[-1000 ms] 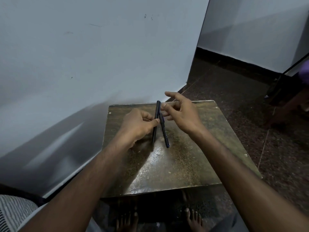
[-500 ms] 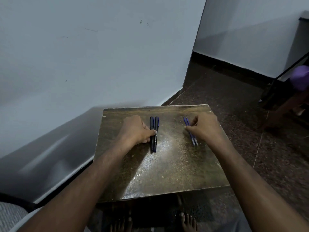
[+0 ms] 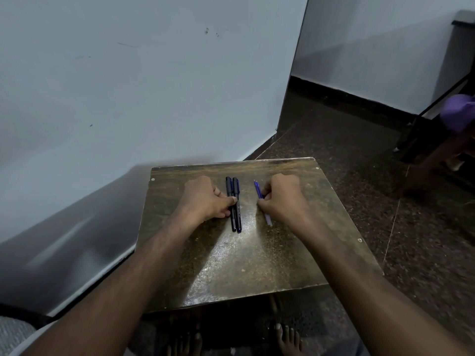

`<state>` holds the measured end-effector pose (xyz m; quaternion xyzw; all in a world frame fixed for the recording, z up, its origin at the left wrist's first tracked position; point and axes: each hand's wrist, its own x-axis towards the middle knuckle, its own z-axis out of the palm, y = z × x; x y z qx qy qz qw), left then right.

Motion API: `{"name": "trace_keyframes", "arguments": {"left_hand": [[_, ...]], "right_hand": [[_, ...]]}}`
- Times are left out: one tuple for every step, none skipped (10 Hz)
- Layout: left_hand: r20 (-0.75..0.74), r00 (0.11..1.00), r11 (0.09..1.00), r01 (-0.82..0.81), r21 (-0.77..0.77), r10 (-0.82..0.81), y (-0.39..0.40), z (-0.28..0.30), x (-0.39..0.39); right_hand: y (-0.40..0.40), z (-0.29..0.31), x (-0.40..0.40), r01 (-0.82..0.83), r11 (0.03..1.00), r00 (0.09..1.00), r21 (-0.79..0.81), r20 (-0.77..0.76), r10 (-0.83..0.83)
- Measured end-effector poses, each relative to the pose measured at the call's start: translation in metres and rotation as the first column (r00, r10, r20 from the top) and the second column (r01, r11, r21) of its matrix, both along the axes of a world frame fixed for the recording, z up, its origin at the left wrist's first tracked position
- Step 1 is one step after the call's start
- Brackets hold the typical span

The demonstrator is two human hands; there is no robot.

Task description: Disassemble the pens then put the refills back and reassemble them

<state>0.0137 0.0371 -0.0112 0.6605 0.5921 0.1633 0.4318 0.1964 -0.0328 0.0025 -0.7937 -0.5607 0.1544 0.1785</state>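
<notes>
I see a pale blue-white plaster wall (image 3: 154, 80) filling the far left, and dark speckled stone flooring (image 3: 347, 160) running off to the right. Near the middle stands a small square wooden table with a worn, glossy brown top (image 3: 244, 265). At the far right edge there is a dark frame with something purple (image 3: 458, 111) resting on it; I cannot make out what it is.

My left hand (image 3: 205, 199) lies on the far left part of the tabletop, fingers curled, thumb tip pressing against the side of the two dark pen bodies (image 3: 234, 204). Those black-and-blue plastic barrels lie side by side, touching, pointing away from me, just right of that hand. Whether the fingers actually close round a barrel, I cannot tell.

My right hand (image 3: 282, 199) sits to the right of them, fingers curled in, pinching the thin blue refills (image 3: 259, 191), which lie on the table, well apart from the pens. Their far tips and a pale near end (image 3: 268, 220) stick out from under the hand.
</notes>
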Motion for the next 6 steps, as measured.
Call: {"name": "trace_keyframes", "arguments": {"left_hand": [[0.007,1.0,1.0,-0.008,0.005,0.008,0.0,0.0,0.0],[0.007,1.0,1.0,-0.012,0.001,0.012,-0.002,0.001,-0.001],[0.003,1.0,1.0,-0.006,-0.004,0.006,-0.001,0.001,0.0],[0.009,1.0,1.0,0.008,0.012,-0.008,-0.002,0.002,-0.002],[-0.011,0.998,0.997,0.068,0.034,-0.067,0.0,0.0,-0.007],[-0.017,0.997,0.996,0.079,0.032,-0.078,-0.008,0.007,-0.01]], "right_hand": [[0.001,0.001,-0.007,-0.006,1.0,1.0,0.015,-0.008,0.006],[0.001,0.003,-0.011,-0.01,1.0,1.0,0.016,-0.015,0.01],[0.0,0.003,-0.014,-0.006,1.0,1.0,0.02,-0.021,0.006],[0.001,0.004,-0.013,-0.005,1.0,0.999,0.017,-0.048,0.006],[0.001,0.004,-0.007,-0.002,1.0,0.999,0.022,-0.044,0.003],[-0.001,0.006,-0.002,0.028,0.999,0.997,0.021,-0.076,-0.026]]}}
